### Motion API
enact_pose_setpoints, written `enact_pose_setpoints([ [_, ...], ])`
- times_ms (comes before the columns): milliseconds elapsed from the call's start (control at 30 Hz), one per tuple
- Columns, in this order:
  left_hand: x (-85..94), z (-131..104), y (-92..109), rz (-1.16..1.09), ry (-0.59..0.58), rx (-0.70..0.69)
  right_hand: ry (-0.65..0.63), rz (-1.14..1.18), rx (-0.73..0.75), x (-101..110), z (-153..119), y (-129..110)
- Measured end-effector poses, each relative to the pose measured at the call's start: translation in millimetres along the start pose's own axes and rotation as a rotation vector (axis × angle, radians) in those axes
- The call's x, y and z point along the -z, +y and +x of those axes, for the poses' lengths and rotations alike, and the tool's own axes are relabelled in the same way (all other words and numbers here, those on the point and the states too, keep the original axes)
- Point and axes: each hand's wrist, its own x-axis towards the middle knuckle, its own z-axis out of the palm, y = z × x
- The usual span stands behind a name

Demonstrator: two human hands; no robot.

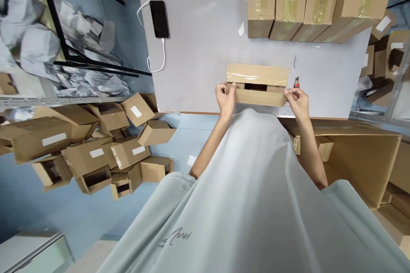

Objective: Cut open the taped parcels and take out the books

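Observation:
A small cardboard box (260, 99) lies at the near edge of the table, its long flaps parted so a dark gap shows between them. Clear tape shines along the far flap. My left hand (226, 97) pinches the left end of the box, thumb over the near flap. At the opposite end, my right hand (297, 100) grips the corner of the near flap between thumb and fingers. Just beyond my right hand lies a red utility knife (297, 82), partly hidden by the fingers. What the box contains cannot be made out.
Several taped cartons (290, 8) stand at the table's far right. A phone (159, 19) with a white cable lies at the left. Opened boxes (92, 153) are heaped on the floor at left. A large open carton (358, 162) stands below the table at right.

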Motion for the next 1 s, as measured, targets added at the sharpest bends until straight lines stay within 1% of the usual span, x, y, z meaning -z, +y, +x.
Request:
enact_pose_setpoints([
  [67,9.8,-9,1,-0.052,-0.019,0.041,-0.098,0.041,-0.015,10,-2,0],
  [133,20.4,-20,1,-0.101,-0.025,0.126,-0.18,0.043,-0.01,22,-2,-1],
  [200,30.7,-31,0,-0.131,-0.066,0.235,-0.193,0.016,0.031,29,5,-2],
  [267,40.6,-40,-3,-0.133,-0.147,0.307,-0.162,-0.086,0.129,31,17,-4],
  [333,50.2,-44,-9,-0.119,-0.227,0.3,-0.155,-0.274,0.26,27,32,-8],
  [433,64.6,-44,-20,-0.082,-0.296,0.207,-0.237,-0.539,0.42,20,50,-18],
  [500,73.7,-42,-30,-0.04,-0.36,0.142,-0.282,-0.594,0.474,20,58,-27],
  [533,77.4,-41,-35,-0.014,-0.402,0.114,-0.281,-0.587,0.483,21,61,-30],
  [600,82.3,-41,-45,0.03,-0.476,0.073,-0.229,-0.537,0.465,21,71,-35],
  [667,82.0,-41,-53,0.069,-0.489,0.04,-0.143,-0.476,0.421,16,89,-34],
  [733,76.6,-43,-59,0.139,-0.457,-0.009,-0.061,-0.435,0.357,3,111,-26],
  [800,68.1,-43,-61,0.227,-0.428,-0.074,0.013,-0.428,0.269,-15,134,-15],
  [867,59.8,-43,-60,0.294,-0.405,-0.137,0.072,-0.432,0.211,-32,149,-6],
  [933,54.9,-42,-55,0.348,-0.376,-0.182,0.119,-0.434,0.224,-41,152,-4],
  [1000,54.5,-42,-46,0.425,-0.346,-0.218,0.16,-0.447,0.276,-43,142,-10],
])
